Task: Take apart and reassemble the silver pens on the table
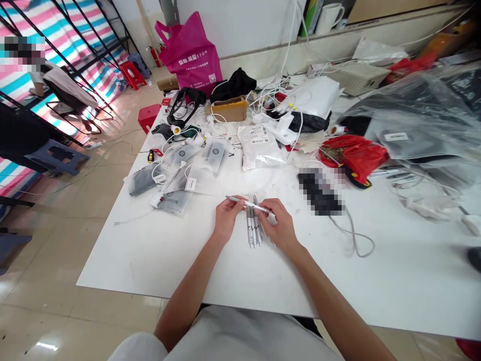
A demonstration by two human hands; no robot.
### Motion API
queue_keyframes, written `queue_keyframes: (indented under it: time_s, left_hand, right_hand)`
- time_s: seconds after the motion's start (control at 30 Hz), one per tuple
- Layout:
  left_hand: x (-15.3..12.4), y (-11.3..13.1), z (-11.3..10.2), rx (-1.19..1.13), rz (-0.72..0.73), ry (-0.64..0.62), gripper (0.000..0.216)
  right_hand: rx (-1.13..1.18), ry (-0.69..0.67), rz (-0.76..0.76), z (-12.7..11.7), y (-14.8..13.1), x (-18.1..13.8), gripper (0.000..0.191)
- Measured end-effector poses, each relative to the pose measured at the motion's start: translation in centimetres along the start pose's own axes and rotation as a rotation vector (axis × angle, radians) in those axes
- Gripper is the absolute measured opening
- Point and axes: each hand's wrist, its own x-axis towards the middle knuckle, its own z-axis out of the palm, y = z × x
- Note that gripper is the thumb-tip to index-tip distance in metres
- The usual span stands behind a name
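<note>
Both my hands hold one silver-grey pen [249,203] level above the white table [169,260]. My left hand [226,218] pinches its left end between thumb and fingers. At the other end my right hand [278,224] is closed around the barrel. Several similar pens [254,230] lie side by side on the table just below the held one, their tips or clickers pointing toward me. My right hand partly hides the pens nearest to it.
Plastic-bagged packets [214,155] and cables lie ahead to the left. A white parcel [260,146], a red bag [355,155] and a blurred-out dark object [320,193] with a cable are beyond my hands. A pink bag [193,57] stands at the back. Another person sits far left.
</note>
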Motion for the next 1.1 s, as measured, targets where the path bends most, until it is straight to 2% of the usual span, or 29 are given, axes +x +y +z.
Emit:
queue_keyframes:
  time_s: [0.07, 0.17, 0.23, 0.33, 0.47, 0.63, 0.77, 0.93, 1.03, 1.1]
  left_hand:
    - [0.1, 0.1, -0.2, -0.018, -0.023, -0.008, 0.025]
    - [0.1, 0.2, -0.4, -0.017, -0.056, -0.046, 0.024]
    - [0.1, 0.2, -0.4, -0.028, -0.066, -0.057, 0.024]
    - [0.1, 0.2, -0.4, -0.049, -0.066, -0.042, 0.025]
    - [0.1, 0.3, -0.4, -0.045, -0.095, -0.084, 0.023]
    - [0.1, 0.4, -0.5, -0.070, -0.107, -0.087, 0.024]
    - [0.1, 0.5, -0.6, -0.079, -0.125, -0.111, 0.026]
    - [0.0, 0.8, -0.5, -0.097, -0.137, -0.136, 0.026]
    - [-0.1, 1.0, -0.5, -0.110, -0.153, -0.163, 0.030]
    - [-0.1, 1.0, -0.5, -0.112, -0.163, -0.191, 0.032]
  right_hand:
    - [0.029, 0.010, 0.038, -0.1, -0.2, 0.0, 0.020]
    - [0.099, -0.013, 0.205, -0.2, -0.1, -0.2, 0.029]
    - [0.128, -0.013, 0.261, -0.2, 0.1, -0.3, 0.033]
    - [0.080, -0.038, 0.206, -0.2, 0.3, -0.4, 0.035]
    - [0.011, -0.158, 0.177, -0.2, 0.4, -0.7, 0.038]
    - [-0.029, -0.111, 0.104, -0.1, 0.3, -0.8, 0.032]
    - [-0.043, -0.185, 0.072, 0.0, 0.5, -0.8, 0.030]
    - [-0.089, -0.135, -0.004, 0.0, 0.7, -0.8, 0.021]
    - [-0.084, -0.165, -0.050, 0.1, 0.7, -0.7, 0.027]
    - [-0.080, -0.147, -0.047, 0.1, 0.7, -0.7, 0.019]
